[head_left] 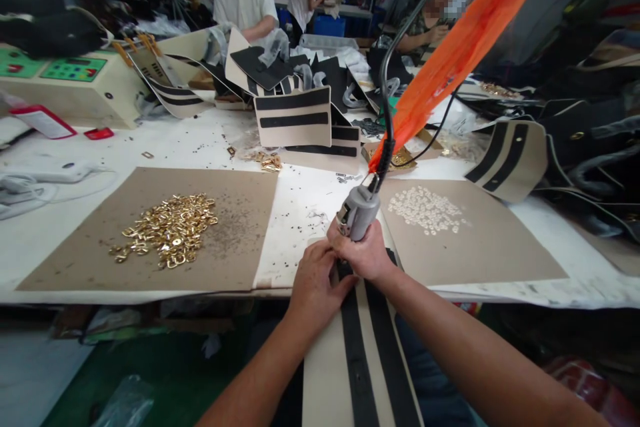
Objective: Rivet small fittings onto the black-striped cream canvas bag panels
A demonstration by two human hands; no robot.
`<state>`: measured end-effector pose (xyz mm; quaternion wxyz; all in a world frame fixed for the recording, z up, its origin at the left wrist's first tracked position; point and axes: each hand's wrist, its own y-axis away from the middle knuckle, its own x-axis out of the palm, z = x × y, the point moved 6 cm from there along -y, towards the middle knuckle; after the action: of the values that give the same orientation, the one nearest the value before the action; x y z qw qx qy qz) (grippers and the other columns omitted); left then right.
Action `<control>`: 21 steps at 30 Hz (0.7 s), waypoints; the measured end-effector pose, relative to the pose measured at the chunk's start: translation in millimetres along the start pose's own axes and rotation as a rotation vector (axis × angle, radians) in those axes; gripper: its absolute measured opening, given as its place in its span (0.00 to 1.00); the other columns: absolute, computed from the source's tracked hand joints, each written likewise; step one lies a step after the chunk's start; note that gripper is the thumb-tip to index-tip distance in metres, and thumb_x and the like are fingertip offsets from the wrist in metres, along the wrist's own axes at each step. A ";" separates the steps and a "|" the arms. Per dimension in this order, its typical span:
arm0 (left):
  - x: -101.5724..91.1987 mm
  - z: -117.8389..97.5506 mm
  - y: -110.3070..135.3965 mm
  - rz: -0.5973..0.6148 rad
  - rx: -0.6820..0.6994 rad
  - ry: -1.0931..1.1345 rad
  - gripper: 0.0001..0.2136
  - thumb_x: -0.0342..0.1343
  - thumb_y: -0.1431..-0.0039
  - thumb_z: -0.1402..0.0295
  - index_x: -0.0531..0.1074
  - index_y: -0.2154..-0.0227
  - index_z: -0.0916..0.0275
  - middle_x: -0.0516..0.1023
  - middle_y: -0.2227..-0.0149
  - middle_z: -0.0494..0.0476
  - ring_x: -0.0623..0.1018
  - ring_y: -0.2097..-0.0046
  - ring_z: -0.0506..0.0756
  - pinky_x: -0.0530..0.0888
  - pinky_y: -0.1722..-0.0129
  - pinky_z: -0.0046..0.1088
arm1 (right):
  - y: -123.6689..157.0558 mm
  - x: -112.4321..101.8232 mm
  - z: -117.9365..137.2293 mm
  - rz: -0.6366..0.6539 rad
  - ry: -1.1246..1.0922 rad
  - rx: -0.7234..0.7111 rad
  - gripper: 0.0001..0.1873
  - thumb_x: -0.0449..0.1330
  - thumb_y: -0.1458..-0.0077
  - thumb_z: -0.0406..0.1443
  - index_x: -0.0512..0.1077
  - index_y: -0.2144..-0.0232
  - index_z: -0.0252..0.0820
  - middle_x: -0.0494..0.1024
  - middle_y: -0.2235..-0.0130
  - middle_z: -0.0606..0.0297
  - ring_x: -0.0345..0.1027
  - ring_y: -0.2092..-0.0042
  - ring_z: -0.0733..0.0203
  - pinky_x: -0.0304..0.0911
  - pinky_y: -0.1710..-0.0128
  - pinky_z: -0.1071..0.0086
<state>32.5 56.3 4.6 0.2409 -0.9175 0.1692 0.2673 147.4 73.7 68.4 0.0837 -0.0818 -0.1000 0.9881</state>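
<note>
My right hand (pixel 367 250) is wrapped round a grey electric screwdriver (pixel 363 210), which hangs from a black cable with an orange strip of cloth (pixel 450 53) beside it. The tool points down at the far end of a beige panel with black stripes (pixel 367 333), which lies in front of me across the table's edge. My left hand (pixel 320 280) grips that same end, its thumb on a black stripe and its fingers close to the tool. The screwdriver's tip is hidden behind my hands.
Gold metal buckles (pixel 175 227) are heaped on a brown board at left. Small pale washers (pixel 425 210) lie on another brown board at right. More striped panels (pixel 293 117) are stacked behind. A machine with green control panels (pixel 73 70) stands far left. Several people work beyond the table.
</note>
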 end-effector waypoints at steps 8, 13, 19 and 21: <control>-4.0 -9.8 -0.1 0.016 -0.025 -0.033 0.18 0.71 0.50 0.69 0.76 0.56 0.59 0.77 0.47 0.61 0.73 0.43 0.65 0.71 0.41 0.51 | -3.3 -7.6 4.5 -0.001 -0.163 0.031 0.25 0.69 0.50 0.53 0.67 0.78 0.41 0.68 0.81 0.69 0.60 0.78 0.66 0.57 0.78 0.72; -7.2 -13.4 0.4 0.012 -0.023 -0.070 0.16 0.70 0.49 0.70 0.77 0.57 0.61 0.77 0.46 0.61 0.73 0.41 0.63 0.69 0.38 0.51 | 2.9 -37.6 25.8 -0.133 -0.254 0.063 0.26 0.70 0.51 0.56 0.69 0.75 0.41 0.69 0.82 0.69 0.59 0.81 0.66 0.57 0.81 0.72; -9.1 -12.0 -2.0 0.032 0.007 -0.163 0.14 0.67 0.45 0.68 0.78 0.55 0.60 0.77 0.45 0.61 0.74 0.41 0.63 0.71 0.38 0.53 | 69.4 -124.8 14.3 -0.303 0.086 0.254 0.26 0.66 0.47 0.56 0.75 0.66 0.37 0.72 0.80 0.67 0.65 0.77 0.61 0.59 0.77 0.69; -9.5 -12.5 -3.7 0.047 0.046 -0.201 0.13 0.65 0.43 0.67 0.78 0.55 0.60 0.77 0.45 0.62 0.75 0.41 0.63 0.71 0.38 0.53 | 98.9 -156.4 -6.3 -0.338 0.246 0.339 0.25 0.64 0.46 0.55 0.75 0.64 0.38 0.73 0.79 0.67 0.67 0.76 0.57 0.60 0.75 0.67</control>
<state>31.6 54.4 20.6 0.2713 -0.8761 0.1719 0.3595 285.9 -49.2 64.0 0.2717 -0.1681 0.0658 0.9453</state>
